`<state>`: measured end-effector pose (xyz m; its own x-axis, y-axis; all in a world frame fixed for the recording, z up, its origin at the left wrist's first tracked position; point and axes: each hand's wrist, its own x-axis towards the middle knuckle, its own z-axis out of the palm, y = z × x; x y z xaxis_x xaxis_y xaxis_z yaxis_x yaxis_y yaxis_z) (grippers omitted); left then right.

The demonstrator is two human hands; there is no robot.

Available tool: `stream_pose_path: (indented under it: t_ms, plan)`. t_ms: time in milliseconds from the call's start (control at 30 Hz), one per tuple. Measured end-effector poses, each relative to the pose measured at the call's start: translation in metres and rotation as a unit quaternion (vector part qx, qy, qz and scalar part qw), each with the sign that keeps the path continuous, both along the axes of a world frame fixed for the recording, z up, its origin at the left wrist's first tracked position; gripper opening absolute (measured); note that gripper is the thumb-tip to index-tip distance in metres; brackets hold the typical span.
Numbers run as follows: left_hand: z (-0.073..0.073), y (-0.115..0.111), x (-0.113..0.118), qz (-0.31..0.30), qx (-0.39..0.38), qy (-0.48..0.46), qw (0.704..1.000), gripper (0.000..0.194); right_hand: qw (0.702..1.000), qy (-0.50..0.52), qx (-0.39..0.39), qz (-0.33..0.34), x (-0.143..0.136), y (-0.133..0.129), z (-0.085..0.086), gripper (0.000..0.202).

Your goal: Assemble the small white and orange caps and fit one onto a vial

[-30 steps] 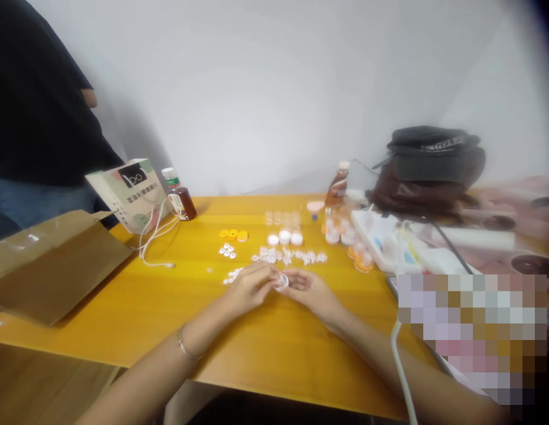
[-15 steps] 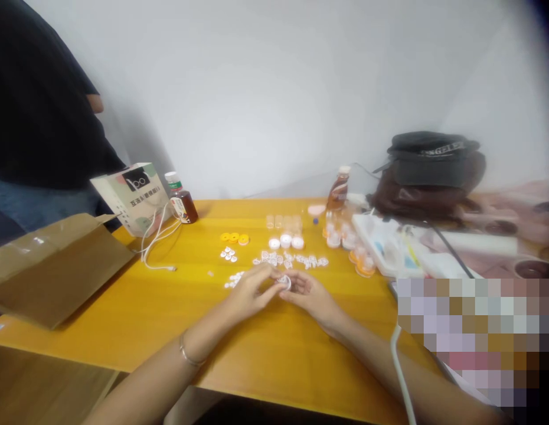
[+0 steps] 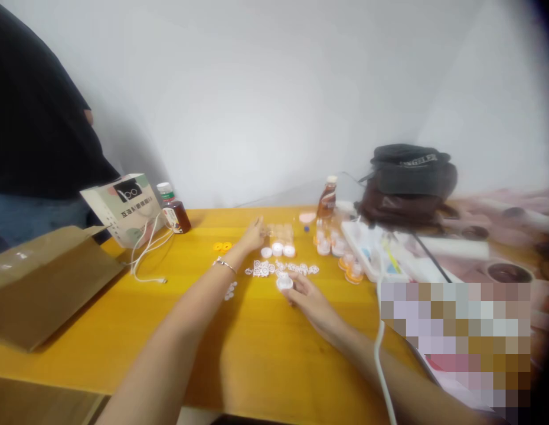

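My left hand [image 3: 255,234] reaches to the far side of the table, its fingers closed around the leftmost of several small clear plastic cups [image 3: 283,231]; the fingertips are partly hidden and blurred. Nearer to me, my right hand [image 3: 304,290] holds a round white plastic cap [image 3: 284,282] between thumb and fingers, just above the tabletop. Beyond it lies a spread of small white wheel-shaped parts [image 3: 262,269]. Three white caps [image 3: 277,249] stand in a row in front of the cups. Yellow rings [image 3: 222,247] and small white discs [image 3: 231,291] are partly behind my left arm.
At right, orange-and-white pieces [image 3: 352,270] stand by a white tray [image 3: 375,254], with a drink bottle [image 3: 327,199] behind. A white cable [image 3: 379,354] crosses my right forearm. At left are a cardboard box [image 3: 48,283], paper bag [image 3: 128,206], another bottle [image 3: 176,213] and a standing person [image 3: 39,118].
My left hand has left the white cap and stretched forward to the clear cups. My right hand keeps the cap alone. The view has shifted slightly.
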<state>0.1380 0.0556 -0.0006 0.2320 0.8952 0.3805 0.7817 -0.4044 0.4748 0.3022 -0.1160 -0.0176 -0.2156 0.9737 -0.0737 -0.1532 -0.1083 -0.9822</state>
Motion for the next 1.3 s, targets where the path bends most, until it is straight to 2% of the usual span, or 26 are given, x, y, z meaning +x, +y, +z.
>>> stream_pose_path:
  t_ms: [133,300,400,433,500,567,633,700,933,1133,1300]
  plan:
    - [-0.005,0.006,0.005,0.013,-0.009,-0.008,1.0,0.034,1.0,0.003,0.006,-0.022,0.0,0.0,0.0,0.034]
    - [0.009,-0.01,0.0,0.052,0.016,-0.046,0.997,0.032,0.999,0.018,0.035,-0.009,0.0,0.001,0.001,0.028]
    - [0.023,-0.041,-0.006,0.039,0.029,-0.07,0.996,0.035,0.998,0.023,0.054,0.003,0.0,0.003,0.002,0.029]
    - [0.027,-0.056,-0.008,0.018,0.028,-0.081,0.996,0.033,0.998,0.022,0.058,0.006,-0.001,0.003,0.002,0.031]
    - [0.033,-0.088,-0.012,-0.068,0.007,-0.155,0.986,0.033,0.998,0.017,0.066,0.013,-0.001,0.003,0.004,0.032]
    - [0.035,-0.119,-0.015,-0.129,-0.018,-0.196,0.972,0.034,0.997,0.005,0.074,0.016,-0.002,0.003,0.006,0.032]
    - [0.033,-0.141,-0.015,-0.137,-0.026,-0.22,0.965,0.034,0.996,-0.009,0.083,0.014,-0.001,0.004,0.006,0.032]
    - [0.029,-0.153,-0.012,-0.134,-0.03,-0.233,0.963,0.032,0.995,-0.016,0.093,0.018,-0.001,0.005,0.006,0.032]
    - [0.017,-0.163,-0.005,-0.164,-0.038,-0.192,0.967,0.032,0.992,-0.018,0.112,0.049,-0.001,0.003,0.007,0.033]
    - [0.016,-0.167,-0.007,-0.165,-0.047,-0.198,0.965,0.029,0.991,-0.018,0.125,0.039,-0.001,0.001,0.006,0.031]
    - [0.017,-0.166,-0.01,-0.158,-0.054,-0.198,0.966,0.025,0.984,-0.066,0.158,0.045,-0.001,-0.001,0.004,0.029]
